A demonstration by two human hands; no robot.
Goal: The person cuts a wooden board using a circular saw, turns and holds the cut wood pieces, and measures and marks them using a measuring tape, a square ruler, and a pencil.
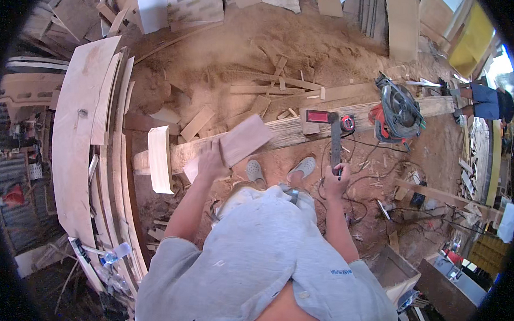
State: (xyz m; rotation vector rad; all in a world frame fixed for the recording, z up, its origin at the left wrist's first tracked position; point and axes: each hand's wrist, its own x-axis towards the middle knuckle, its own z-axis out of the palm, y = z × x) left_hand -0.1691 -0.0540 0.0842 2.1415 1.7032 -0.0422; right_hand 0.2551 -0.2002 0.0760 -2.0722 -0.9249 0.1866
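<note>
My left hand [211,160] lies with fingers spread on pale plywood pieces [246,138], which rest across a long rough plank [292,133]. My right hand [337,179] grips the lower end of a dark carpenter's square [335,146] with a red-and-black upper arm, and a small dark item shows among the fingers. A red-and-black tape measure [346,124] lies beside the square, near a small wooden block [309,128]. A circular saw [402,112] sits farther right on the plank. A light wooden piece [160,160] lies crosswise near the plank's left end.
Stacked plywood sheets [82,126] stand along my left, with plastic bottles [111,255]. Offcuts [196,121] and sawdust cover the ground. Cables [362,204] snake by my right foot, near a wooden box [393,270]. Another person [485,102] in blue shorts is at the far right.
</note>
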